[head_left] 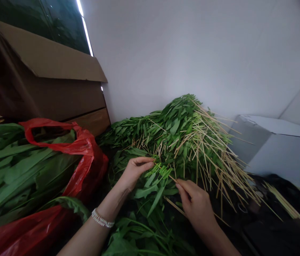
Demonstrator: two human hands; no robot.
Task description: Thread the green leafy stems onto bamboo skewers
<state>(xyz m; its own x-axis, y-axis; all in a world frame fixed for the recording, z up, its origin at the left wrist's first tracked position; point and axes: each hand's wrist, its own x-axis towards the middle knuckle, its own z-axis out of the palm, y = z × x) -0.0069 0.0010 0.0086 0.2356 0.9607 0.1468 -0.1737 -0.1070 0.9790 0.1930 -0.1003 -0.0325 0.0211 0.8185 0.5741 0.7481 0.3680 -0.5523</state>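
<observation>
My left hand (140,169), with a beaded bracelet on the wrist, pinches the left end of a row of green stems (162,170). To its right, my right hand (191,193) is closed on a thin wooden skewer (173,179) whose far part runs toward those stems. Long leaves (146,192) hang from the stems between my hands. Behind them rises a large pile of leafy greens (176,124), with many skewers (205,142) sticking out to the right. More loose leaves (128,234) lie below my hands.
At the left, a red plastic bag (86,153) holds large green leaves (19,170). An open cardboard box (59,92) stands behind it. A white box (280,145) is at the right, with loose skewers (283,201) on black plastic before it. A pale wall (179,49) closes the back.
</observation>
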